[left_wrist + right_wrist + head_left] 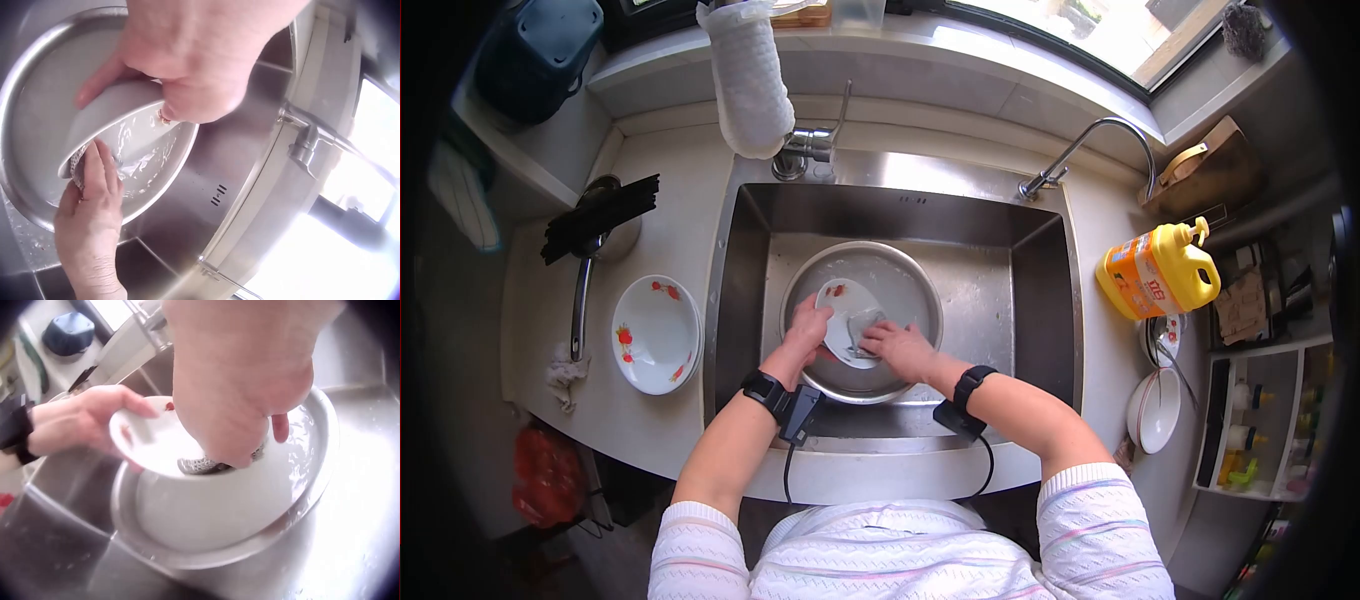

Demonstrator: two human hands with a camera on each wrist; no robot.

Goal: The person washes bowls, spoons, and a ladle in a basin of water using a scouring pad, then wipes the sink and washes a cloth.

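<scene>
- A yellow pump bottle (1157, 272) stands on the right-hand counter; large characters on its orange label look like 立白, and the smaller print cannot be read.
- The left hand (808, 325) grips the rim of a white bowl (837, 297) with red flowers, thumb on the inner side.
- The right hand (900, 350) holds a mesh scrubber (199, 465) against the inside of that bowl, fingers close together.
- The bowl is tilted over a round metal basin (937, 310) of cloudy water, set in the sink (1042, 300).
- Head view: the scrubber is only a greyish patch; the left wrist view shows its mesh under the right fingers, and the right wrist view hides part of it behind the right hand.
- Only the head view shows the bottle and the flowered bowls (655, 335) stacked on the left counter.
- A white quilted roll (750, 85) hangs partly before the faucet (805, 150); a thin curved tap (1115, 122) stands farther right.
- The bottle partly covers dishes (1165, 330) behind it.
</scene>
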